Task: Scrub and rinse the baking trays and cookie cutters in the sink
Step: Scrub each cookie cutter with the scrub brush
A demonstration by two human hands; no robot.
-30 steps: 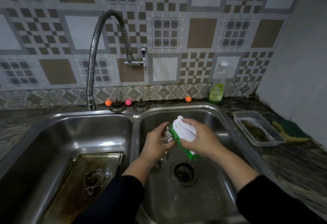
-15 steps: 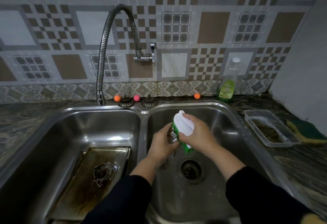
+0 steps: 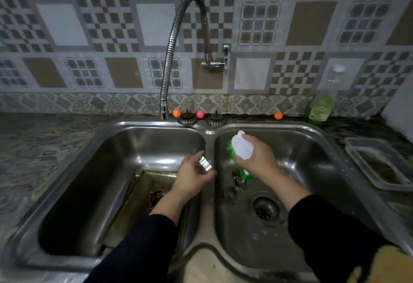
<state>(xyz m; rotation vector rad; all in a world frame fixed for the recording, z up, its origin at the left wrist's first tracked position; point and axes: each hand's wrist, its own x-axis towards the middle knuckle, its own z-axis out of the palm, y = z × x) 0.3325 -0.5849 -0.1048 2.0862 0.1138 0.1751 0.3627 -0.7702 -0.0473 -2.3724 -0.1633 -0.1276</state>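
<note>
The left hand (image 3: 192, 176) grips a small metal cookie cutter (image 3: 205, 165) over the divider toward the left basin, where the greasy baking tray (image 3: 143, 195) lies; the right hand (image 3: 257, 159) clasps the scrub brush (image 3: 241, 148) above the right basin. Scrubbing seems finished; rinsing likely calls for the faucet (image 3: 164, 113). A second ago brush and cutter were pressed together; now they are apart.

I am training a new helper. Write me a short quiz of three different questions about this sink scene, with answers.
1. True or false: the right hand holds the scrub brush.
2. Which basin holds the baking tray? A) left B) right
3. Fill in: the left hand holds a small metal ____ near the divider between the basins.

Key: 1 true; 2 A; 3 cookie cutter.
</note>
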